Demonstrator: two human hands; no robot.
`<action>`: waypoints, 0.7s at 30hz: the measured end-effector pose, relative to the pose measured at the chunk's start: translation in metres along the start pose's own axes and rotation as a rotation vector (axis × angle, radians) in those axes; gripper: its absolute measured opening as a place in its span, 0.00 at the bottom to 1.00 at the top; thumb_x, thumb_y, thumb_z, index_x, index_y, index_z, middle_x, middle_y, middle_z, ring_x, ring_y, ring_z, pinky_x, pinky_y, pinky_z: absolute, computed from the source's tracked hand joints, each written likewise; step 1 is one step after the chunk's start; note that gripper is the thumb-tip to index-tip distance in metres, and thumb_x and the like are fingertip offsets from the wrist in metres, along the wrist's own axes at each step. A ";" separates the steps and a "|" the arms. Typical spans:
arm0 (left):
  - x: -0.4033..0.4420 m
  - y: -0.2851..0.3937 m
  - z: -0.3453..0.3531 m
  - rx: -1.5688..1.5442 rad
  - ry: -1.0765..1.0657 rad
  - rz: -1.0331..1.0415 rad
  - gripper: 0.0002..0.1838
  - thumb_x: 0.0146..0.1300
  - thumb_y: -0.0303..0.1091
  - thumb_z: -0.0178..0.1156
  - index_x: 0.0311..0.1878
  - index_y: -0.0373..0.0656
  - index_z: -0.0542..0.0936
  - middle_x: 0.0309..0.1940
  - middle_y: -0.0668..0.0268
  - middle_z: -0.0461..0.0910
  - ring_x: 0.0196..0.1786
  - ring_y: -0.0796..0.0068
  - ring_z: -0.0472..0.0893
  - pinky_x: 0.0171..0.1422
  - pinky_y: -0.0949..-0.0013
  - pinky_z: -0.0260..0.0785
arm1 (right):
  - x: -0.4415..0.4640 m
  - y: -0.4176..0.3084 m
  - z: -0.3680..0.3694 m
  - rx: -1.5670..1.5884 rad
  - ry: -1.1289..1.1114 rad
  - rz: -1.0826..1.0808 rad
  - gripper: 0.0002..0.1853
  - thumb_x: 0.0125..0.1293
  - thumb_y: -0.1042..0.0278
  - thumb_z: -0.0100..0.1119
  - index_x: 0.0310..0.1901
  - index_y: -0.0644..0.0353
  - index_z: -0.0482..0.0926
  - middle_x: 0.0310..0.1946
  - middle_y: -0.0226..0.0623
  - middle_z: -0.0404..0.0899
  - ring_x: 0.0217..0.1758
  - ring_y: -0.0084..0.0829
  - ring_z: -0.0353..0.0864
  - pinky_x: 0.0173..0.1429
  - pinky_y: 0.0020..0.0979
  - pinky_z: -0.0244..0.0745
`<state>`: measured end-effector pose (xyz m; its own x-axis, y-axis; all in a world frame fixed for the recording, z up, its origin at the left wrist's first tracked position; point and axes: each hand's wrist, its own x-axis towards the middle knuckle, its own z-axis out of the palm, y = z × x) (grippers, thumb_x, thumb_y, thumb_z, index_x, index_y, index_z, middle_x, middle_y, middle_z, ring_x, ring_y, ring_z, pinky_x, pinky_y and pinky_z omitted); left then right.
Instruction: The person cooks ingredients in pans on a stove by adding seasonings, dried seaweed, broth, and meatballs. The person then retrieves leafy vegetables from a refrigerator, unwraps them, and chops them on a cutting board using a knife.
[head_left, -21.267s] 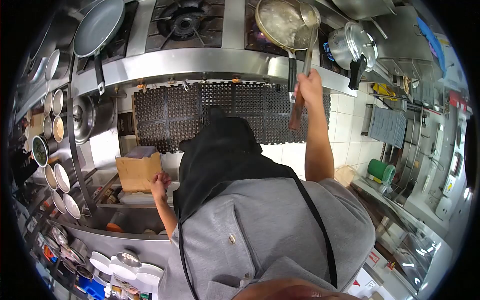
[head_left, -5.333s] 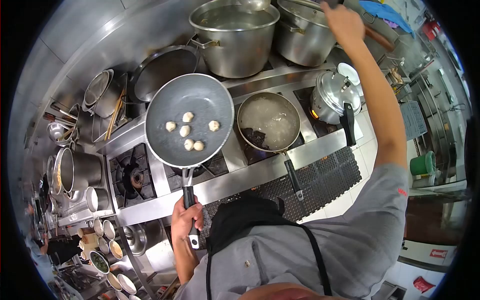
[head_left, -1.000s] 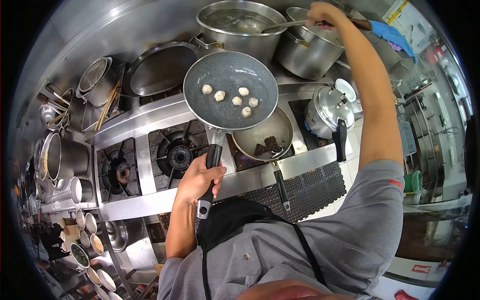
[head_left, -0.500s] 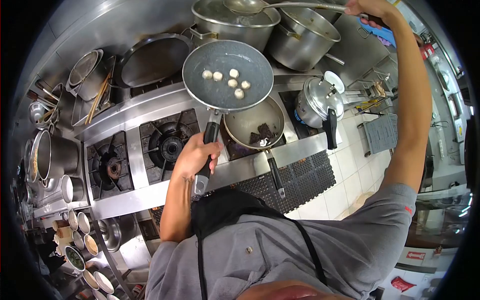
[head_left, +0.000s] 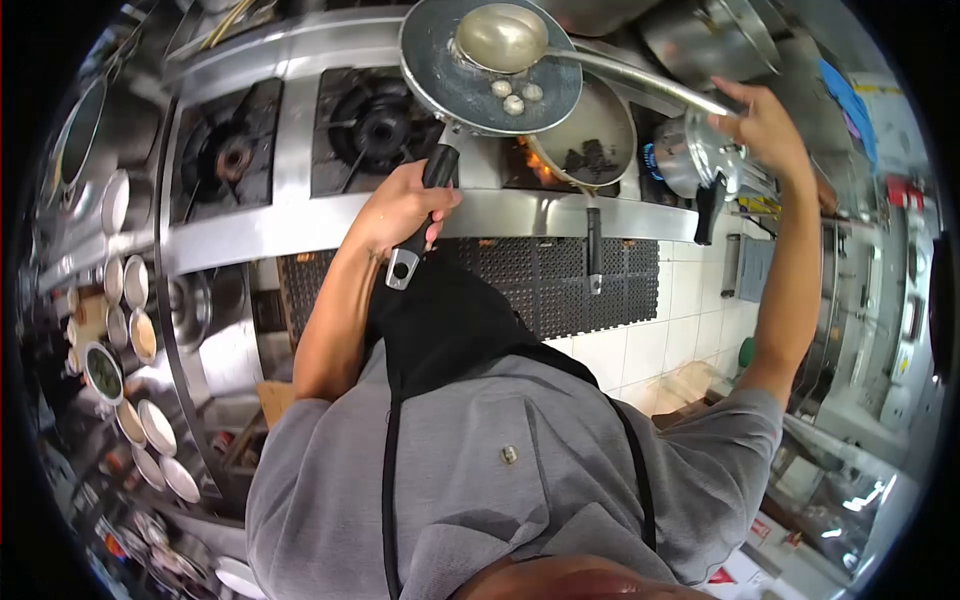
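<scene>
My left hand (head_left: 404,207) is wrapped round the black handle of a grey frying pan (head_left: 432,78), lifted above the stove. Small white balls (head_left: 514,104) lie in this pan; three show, and others may be hidden under the ladle. Over the pan is the bowl of a large metal ladle (head_left: 500,38); I cannot tell whether it touches the balls. At the right, my right hand (head_left: 765,128) grips the end of the ladle's long handle, its index finger stretched out. Partly behind the lifted pan, a second pan (head_left: 610,125) with dark pieces in it sits on the stove.
Orange flame (head_left: 540,160) shows at the second pan's edge. A pressure cooker (head_left: 690,158) stands right of it over a blue flame. Two burners (head_left: 382,130) are at the left. Large pots (head_left: 705,45) stand behind. Several bowls (head_left: 104,372) line the left side.
The ladle has come down from above the back pots to over the frying pan. My right hand has lowered. The camera view has shifted, and the stove now appears higher.
</scene>
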<state>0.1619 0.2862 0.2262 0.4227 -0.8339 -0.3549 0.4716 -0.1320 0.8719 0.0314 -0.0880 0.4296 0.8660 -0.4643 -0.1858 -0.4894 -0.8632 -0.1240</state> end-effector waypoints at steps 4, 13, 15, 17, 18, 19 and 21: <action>-0.013 -0.045 -0.035 -0.009 0.040 -0.009 0.08 0.60 0.27 0.59 0.35 0.40 0.68 0.18 0.70 0.67 0.15 0.80 0.68 0.17 0.73 0.62 | -0.028 -0.059 0.060 -0.360 0.271 0.065 0.33 0.55 0.52 0.70 0.65 0.35 0.74 0.28 0.41 0.82 0.34 0.43 0.83 0.42 0.42 0.75; -0.026 -0.128 -0.090 -0.092 0.105 -0.025 0.08 0.60 0.27 0.60 0.34 0.41 0.69 0.19 0.71 0.69 0.17 0.80 0.70 0.21 0.72 0.64 | -0.043 -0.078 0.142 -0.450 0.760 -0.027 0.23 0.55 0.53 0.70 0.53 0.46 0.83 0.30 0.34 0.82 0.31 0.42 0.83 0.33 0.41 0.75; -0.029 -0.140 -0.097 -0.097 0.116 -0.030 0.08 0.61 0.27 0.60 0.34 0.41 0.69 0.19 0.71 0.69 0.17 0.80 0.70 0.22 0.72 0.65 | -0.048 -0.083 0.146 -0.444 0.762 0.012 0.23 0.55 0.53 0.70 0.52 0.48 0.83 0.30 0.34 0.81 0.31 0.41 0.82 0.33 0.41 0.75; -0.029 -0.149 -0.101 -0.152 0.117 -0.003 0.08 0.62 0.27 0.60 0.35 0.41 0.69 0.20 0.70 0.70 0.17 0.79 0.70 0.22 0.72 0.66 | -0.049 -0.080 0.155 -0.416 0.857 0.010 0.21 0.55 0.53 0.70 0.50 0.48 0.84 0.30 0.33 0.80 0.31 0.41 0.82 0.33 0.42 0.74; -0.027 -0.154 -0.099 -0.154 0.136 0.006 0.08 0.63 0.28 0.60 0.36 0.41 0.69 0.20 0.70 0.70 0.17 0.79 0.71 0.22 0.71 0.67 | -0.052 -0.082 0.158 -0.422 0.850 0.003 0.21 0.55 0.53 0.70 0.50 0.48 0.84 0.30 0.33 0.80 0.31 0.41 0.82 0.33 0.42 0.74; -0.023 -0.158 -0.096 -0.157 0.157 0.013 0.08 0.64 0.30 0.61 0.37 0.41 0.70 0.19 0.70 0.69 0.16 0.78 0.71 0.22 0.71 0.67 | -0.054 -0.086 0.162 -0.442 0.870 0.027 0.19 0.55 0.53 0.70 0.48 0.49 0.84 0.30 0.33 0.80 0.31 0.42 0.82 0.33 0.42 0.74; -0.018 -0.164 -0.093 -0.155 0.138 -0.029 0.11 0.69 0.37 0.59 0.41 0.40 0.71 0.25 0.67 0.74 0.24 0.78 0.75 0.28 0.72 0.71 | -0.059 -0.093 0.170 -0.470 0.888 0.041 0.17 0.56 0.54 0.69 0.45 0.50 0.83 0.30 0.33 0.80 0.32 0.43 0.82 0.33 0.42 0.74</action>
<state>0.1485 0.3728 0.0584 0.5040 -0.7485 -0.4310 0.5942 -0.0617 0.8019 0.0085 0.0530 0.2867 0.7065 -0.3095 0.6365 -0.5961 -0.7449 0.2995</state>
